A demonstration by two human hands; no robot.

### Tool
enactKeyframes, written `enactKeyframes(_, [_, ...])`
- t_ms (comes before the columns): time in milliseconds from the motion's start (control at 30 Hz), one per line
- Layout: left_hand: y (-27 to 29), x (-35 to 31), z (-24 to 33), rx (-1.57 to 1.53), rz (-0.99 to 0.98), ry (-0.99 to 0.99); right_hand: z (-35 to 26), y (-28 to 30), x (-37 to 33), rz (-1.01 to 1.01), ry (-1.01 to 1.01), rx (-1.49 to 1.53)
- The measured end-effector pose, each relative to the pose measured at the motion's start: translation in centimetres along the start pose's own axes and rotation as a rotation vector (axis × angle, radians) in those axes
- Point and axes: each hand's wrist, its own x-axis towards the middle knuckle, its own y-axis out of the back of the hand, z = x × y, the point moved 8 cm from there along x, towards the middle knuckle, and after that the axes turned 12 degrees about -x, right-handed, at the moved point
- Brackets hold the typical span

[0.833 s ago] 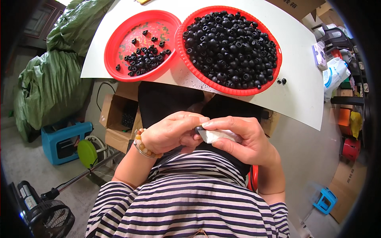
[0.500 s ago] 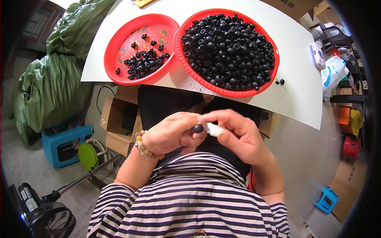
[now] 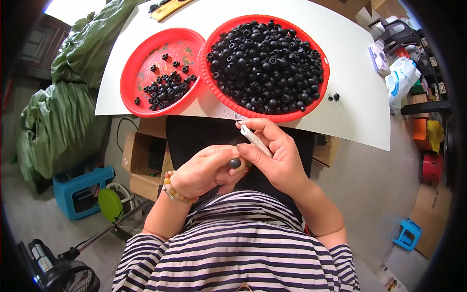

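Note:
My left hand [image 3: 210, 168], with a beaded bracelet on its wrist, is closed around a small round black part [image 3: 235, 163] that shows between thumb and fingers. In my right hand [image 3: 279, 158] I pinch a slim tool with a white-wrapped handle [image 3: 255, 139]; its thin dark tip points away from me, toward the table edge. The two hands are close together above my lap. Beyond them stands a red basin [image 3: 205, 80] heaped with black hollow parts [image 3: 270, 63]. To its left, a shallower red basin [image 3: 127, 63] holds a smaller pile of similar parts [image 3: 170, 87].
Both basins stand on a white table [image 3: 355, 114], with two loose black parts [image 3: 333, 97] at right. A yellow board [image 3: 168, 9] lies at the back. Around are a cardboard box [image 3: 143, 160], blue stool [image 3: 78, 194], fan [image 3: 73, 277] and green sacks [image 3: 63, 126].
My right hand has drawn away from the black part and turned, so the tool's white handle shows more and its tip points outward. The left hand still holds the part. The view has shifted slightly.

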Motion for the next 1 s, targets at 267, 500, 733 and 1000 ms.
enactKeyframes(267, [4.1, -2.9, 8.1, 0.468, 0.465, -0.565, 1.8, 1.3, -1.2, 0.009, -0.066, -0.060])
enactKeyframes(500, [4.7, -6.6, 15.3, 1.413, 0.978, -1.054, 4.1, 0.5, -2.0, -0.049, -0.122, -0.084])
enactKeyframes(733, [-0.7, -4.0, 12.9, 1.467, 0.819, -1.243, 5.3, -0.2, -2.3, -0.091, -0.156, -0.131])
enactKeyframes(1000, [-5.5, 2.9, 9.0, 1.779, 0.531, -0.989, 5.6, -0.5, -2.9, -0.092, -0.213, -0.143])
